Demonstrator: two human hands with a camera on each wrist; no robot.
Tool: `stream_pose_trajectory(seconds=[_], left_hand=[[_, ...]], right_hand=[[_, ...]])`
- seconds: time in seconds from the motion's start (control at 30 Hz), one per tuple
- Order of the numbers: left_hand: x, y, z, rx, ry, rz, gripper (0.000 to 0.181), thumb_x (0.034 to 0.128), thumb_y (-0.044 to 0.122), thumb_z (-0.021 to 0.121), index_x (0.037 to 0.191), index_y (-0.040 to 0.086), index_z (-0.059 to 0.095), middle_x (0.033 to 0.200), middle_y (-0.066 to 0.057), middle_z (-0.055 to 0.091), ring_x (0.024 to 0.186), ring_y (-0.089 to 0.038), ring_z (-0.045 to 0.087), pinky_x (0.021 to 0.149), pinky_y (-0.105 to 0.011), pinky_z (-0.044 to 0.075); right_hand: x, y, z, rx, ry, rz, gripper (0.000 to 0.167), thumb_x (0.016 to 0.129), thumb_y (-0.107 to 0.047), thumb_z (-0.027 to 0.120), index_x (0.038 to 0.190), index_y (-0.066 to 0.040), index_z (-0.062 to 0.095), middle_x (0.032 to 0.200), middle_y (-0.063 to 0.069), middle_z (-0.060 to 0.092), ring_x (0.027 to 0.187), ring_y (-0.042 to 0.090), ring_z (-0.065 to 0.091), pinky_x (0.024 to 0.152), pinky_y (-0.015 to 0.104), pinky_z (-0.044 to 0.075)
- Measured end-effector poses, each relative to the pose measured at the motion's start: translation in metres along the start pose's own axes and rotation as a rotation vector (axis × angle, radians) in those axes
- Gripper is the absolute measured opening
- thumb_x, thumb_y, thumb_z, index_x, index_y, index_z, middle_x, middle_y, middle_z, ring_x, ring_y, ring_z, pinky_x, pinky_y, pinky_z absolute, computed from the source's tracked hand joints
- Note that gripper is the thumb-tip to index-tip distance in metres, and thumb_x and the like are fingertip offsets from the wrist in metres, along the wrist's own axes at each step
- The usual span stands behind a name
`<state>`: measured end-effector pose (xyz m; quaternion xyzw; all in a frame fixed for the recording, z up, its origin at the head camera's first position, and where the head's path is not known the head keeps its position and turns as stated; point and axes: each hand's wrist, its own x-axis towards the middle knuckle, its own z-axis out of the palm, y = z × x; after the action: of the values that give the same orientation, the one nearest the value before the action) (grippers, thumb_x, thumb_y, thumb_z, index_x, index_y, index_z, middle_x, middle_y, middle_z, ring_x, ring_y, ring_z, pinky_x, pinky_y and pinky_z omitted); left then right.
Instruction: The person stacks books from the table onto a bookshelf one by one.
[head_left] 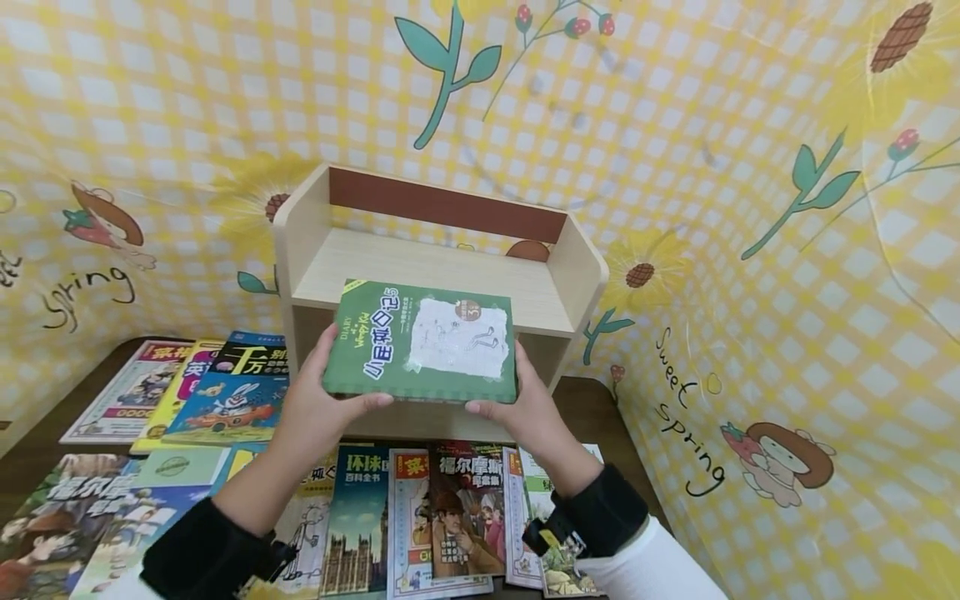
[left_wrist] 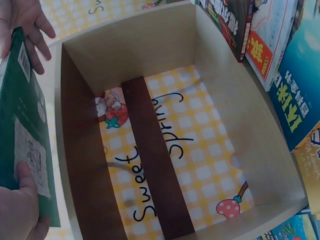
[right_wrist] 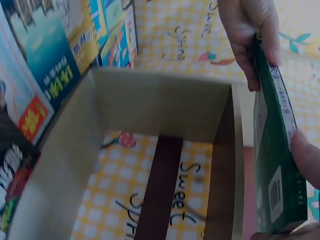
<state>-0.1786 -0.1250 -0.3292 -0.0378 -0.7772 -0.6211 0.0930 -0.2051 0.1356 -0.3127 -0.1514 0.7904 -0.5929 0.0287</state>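
Note:
A green book (head_left: 382, 333) with a white picture panel is held between both hands, tilted so its front cover faces up toward the head camera. My left hand (head_left: 317, 400) grips its left end, thumb along the near edge. At the other end my right hand (head_left: 527, 406) grips it the same way. In the left wrist view the back cover of the book (left_wrist: 27, 145) shows, and the right wrist view shows its spine and a barcode. Behind and below the book stands a pale wooden shelf (head_left: 442, 258) with an upper tier and a lower compartment.
Several books and magazines lie on the dark table (head_left: 588, 408), among them a blue rabbit book (head_left: 232, 408) at left and a teal book (head_left: 356, 517) in front of the shelf. A yellow checked cloth (head_left: 750, 275) hangs behind and at right.

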Motion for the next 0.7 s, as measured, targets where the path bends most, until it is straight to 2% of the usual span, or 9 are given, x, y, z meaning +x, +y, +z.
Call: stream_pose_trajectory(seconds=[0.13,0.23,0.27,0.37,0.47,0.57,0.7], left_hand=[[0.015,0.003,0.003,-0.003,-0.002,-0.050,0.114,0.0746,0.031,0.084,0.157,0.025,0.005,0.154,-0.015,0.029,0.137,-0.037,0.034,0.108,-0.052,0.034],[0.023,0.005,0.005,0.004,-0.011,-0.090,0.116,0.0746,0.032,0.084,0.157,0.024,0.002,0.158,-0.014,0.023,0.141,-0.037,0.026,0.111,-0.054,0.029],[0.026,0.005,0.006,0.021,-0.009,-0.098,0.117,0.0744,0.033,0.084,0.157,0.023,0.001,0.159,-0.013,0.018,0.143,-0.038,0.021,0.112,-0.055,0.027],[0.032,0.006,0.006,0.082,-0.001,-0.076,0.117,0.0748,0.036,0.083,0.157,0.017,0.002,0.161,-0.013,0.007,0.145,-0.039,0.013,0.113,-0.057,0.022],[0.037,0.007,0.006,0.168,0.010,-0.034,0.114,0.0759,0.037,0.082,0.156,0.010,0.005,0.161,-0.016,0.003,0.144,-0.042,0.012,0.112,-0.059,0.023],[0.043,0.010,0.005,0.255,0.009,0.002,0.111,0.0760,0.035,0.083,0.155,0.004,0.011,0.159,-0.021,0.010,0.142,-0.045,0.016,0.110,-0.060,0.026],[0.050,0.014,0.005,0.352,0.018,0.044,0.102,0.0737,0.032,0.085,0.150,0.000,0.026,0.153,-0.025,0.025,0.137,-0.047,0.021,0.107,-0.062,0.026]], right_hand=[[0.014,0.000,-0.004,-0.116,0.032,0.034,0.098,0.081,-0.013,0.078,0.155,-0.022,0.015,0.160,0.009,0.014,0.146,0.030,0.015,0.116,0.050,0.019],[0.020,0.001,-0.006,-0.169,0.043,0.068,0.095,0.083,-0.018,0.076,0.156,-0.023,0.014,0.162,0.009,-0.001,0.147,0.028,-0.010,0.118,0.052,0.007],[0.021,0.002,-0.006,-0.166,0.043,0.075,0.094,0.085,-0.019,0.075,0.156,-0.024,0.013,0.162,0.009,-0.003,0.147,0.028,-0.010,0.118,0.052,0.008],[0.025,0.002,-0.006,-0.146,0.050,0.085,0.092,0.087,-0.021,0.073,0.156,-0.026,0.012,0.162,0.008,-0.002,0.148,0.030,0.004,0.116,0.052,0.020],[0.028,0.000,-0.006,-0.145,0.063,0.087,0.092,0.088,-0.022,0.071,0.156,-0.023,0.008,0.162,0.009,-0.003,0.147,0.030,0.009,0.114,0.050,0.024],[0.032,0.000,-0.007,-0.195,0.082,0.094,0.094,0.088,-0.023,0.072,0.156,-0.019,0.007,0.162,0.010,-0.003,0.147,0.028,0.006,0.116,0.048,0.022],[0.037,-0.001,-0.009,-0.262,0.107,0.084,0.091,0.086,-0.025,0.074,0.156,-0.020,0.014,0.161,0.010,0.010,0.146,0.029,0.016,0.113,0.048,0.027]])
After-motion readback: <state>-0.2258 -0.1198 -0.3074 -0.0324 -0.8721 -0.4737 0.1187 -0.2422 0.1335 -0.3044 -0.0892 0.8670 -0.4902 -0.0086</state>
